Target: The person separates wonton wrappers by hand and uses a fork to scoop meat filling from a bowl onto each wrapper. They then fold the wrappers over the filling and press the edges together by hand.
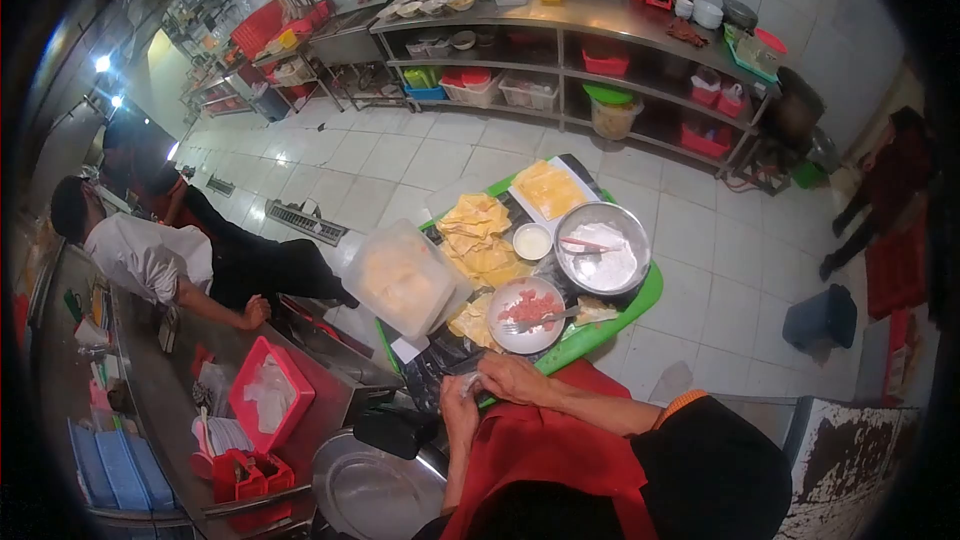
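Observation:
My left hand [460,410] and my right hand [508,378] meet at the near edge of a green tray [595,345] lined with black plastic. Pinched between their fingers is a small pale thing, too small to make out. Just beyond stands a white bowl [517,344] of pink minced meat [533,308], with a fork [548,319] lying in it. Yellow dough wrappers [476,230] lie in loose piles, and more sheets [548,188] are stacked at the back. A metal bowl [640,275] holds white powder and a red-and-white utensil. A small cup [532,241] of whitish stuff sits between.
A translucent tub [400,280] with pale contents overhangs the tray's left side. Left of me are a red bin [290,400] and a round metal lid [380,485]. A person in white [150,250] leans on the left counter. Steel shelving [560,60] lines the far wall.

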### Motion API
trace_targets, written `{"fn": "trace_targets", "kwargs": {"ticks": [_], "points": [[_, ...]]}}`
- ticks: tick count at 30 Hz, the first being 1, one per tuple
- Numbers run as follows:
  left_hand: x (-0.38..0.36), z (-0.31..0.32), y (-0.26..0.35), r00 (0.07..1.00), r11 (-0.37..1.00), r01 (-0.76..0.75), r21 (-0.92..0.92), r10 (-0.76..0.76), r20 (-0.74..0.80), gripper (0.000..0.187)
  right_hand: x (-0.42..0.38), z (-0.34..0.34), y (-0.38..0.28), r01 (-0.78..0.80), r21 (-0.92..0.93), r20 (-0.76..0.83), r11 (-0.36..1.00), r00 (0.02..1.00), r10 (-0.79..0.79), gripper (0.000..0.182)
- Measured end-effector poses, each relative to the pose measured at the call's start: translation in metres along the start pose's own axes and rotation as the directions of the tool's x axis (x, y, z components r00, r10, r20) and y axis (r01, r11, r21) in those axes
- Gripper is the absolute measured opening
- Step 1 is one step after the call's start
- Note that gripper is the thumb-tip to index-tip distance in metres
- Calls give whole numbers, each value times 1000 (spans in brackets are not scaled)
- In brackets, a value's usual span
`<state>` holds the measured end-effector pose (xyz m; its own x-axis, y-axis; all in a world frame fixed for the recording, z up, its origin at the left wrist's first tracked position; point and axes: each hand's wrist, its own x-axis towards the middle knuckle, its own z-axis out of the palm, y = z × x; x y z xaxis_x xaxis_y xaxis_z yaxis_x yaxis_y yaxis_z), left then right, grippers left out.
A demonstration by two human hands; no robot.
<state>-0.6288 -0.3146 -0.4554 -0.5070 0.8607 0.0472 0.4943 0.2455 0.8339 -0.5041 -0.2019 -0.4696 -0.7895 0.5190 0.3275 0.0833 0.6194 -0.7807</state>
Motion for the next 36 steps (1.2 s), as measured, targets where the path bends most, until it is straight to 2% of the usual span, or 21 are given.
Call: {"fn": "trace_targets", "kwargs": {"ticks": [2, 5, 6, 7, 9, 11, 15, 17, 21, 24, 26, 29, 30, 31, 33, 34, 36], "points": [[-2, 7, -8, 998, 989, 53, -140, -57, -23, 21, 0, 2, 3, -15, -4, -3, 1000, 1000, 15, 15], [-5, 15, -21, 991, 974, 134, -183, -133, 19, 17, -1, 6, 7, -75, -24, -9, 997, 997, 75, 14], [-5, 21, -35, 991, 974, 132, -184, -132, 15, 17, 0, 6, 11, -117, -41, -18, 992, 993, 116, 14], [-5, 25, -49, 991, 972, 126, -197, -113, 73, 17, 1, 6, 10, -159, -55, -27, 986, 987, 158, 13], [-6, 26, -58, 988, 970, 117, -211, -92, 125, 18, 3, 1, 5, -150, -46, -43, 988, 988, 148, 13], [-11, 24, -46, 930, 756, 368, -541, -295, 219, 22, 6, -4, -1, -144, -37, -60, 989, 988, 142, 13], [-11, 22, -30, 914, 741, 399, -540, -366, 174, 24, 7, -4, -4, -23, 46, -71, 999, 997, 26, 15], [-11, 25, -40, 962, 882, 271, -384, -247, 112, 24, 4, -3, -5, 32, 75, -58, 997, 998, -27, 15], [-12, 16, -40, 965, 893, 248, -376, -195, 173, 22, 2, -6, -10, 30, 146, -38, 989, 999, -25, 16], [-11, 13, -23, 970, 844, 240, -479, -195, 143, 19, 2, -5, -10, 44, 124, -23, 991, 999, -41, 16], [-9, 14, -13, 969, 904, 241, -352, -245, 33, 14, 0, -2, -9, 54, 99, -12, 994, 999, -53, 17], [-7, 20, -8, 965, 935, 231, -269, -256, -58, 12, 1, -2, -5, 62, 80, -51, 995, 997, -58, 17], [-7, 21, -9, 952, 942, 272, -195, -293, -89, 14, 1, -4, -4, 53, 77, -67, 996, 997, -48, 16], [-7, 22, -12, 952, 943, 269, -195, -292, -95, 14, 2, -5, -3, 45, 75, -82, 996, 996, -39, 14], [-8, 26, -13, 976, 984, 142, -107, -157, -148, 14, 4, -7, -1, 42, 76, -72, 996, 997, -36, 14], [-10, 27, -12, 967, 974, 188, -124, -206, -147, 13, 2, -6, -2, 28, 78, -63, 997, 998, -23, 14], [-12, 21, -4, 966, 976, 199, -83, -210, -152, 13, -2, 3, 2, 38, 63, -65, 997, 997, -33, 14]]}}
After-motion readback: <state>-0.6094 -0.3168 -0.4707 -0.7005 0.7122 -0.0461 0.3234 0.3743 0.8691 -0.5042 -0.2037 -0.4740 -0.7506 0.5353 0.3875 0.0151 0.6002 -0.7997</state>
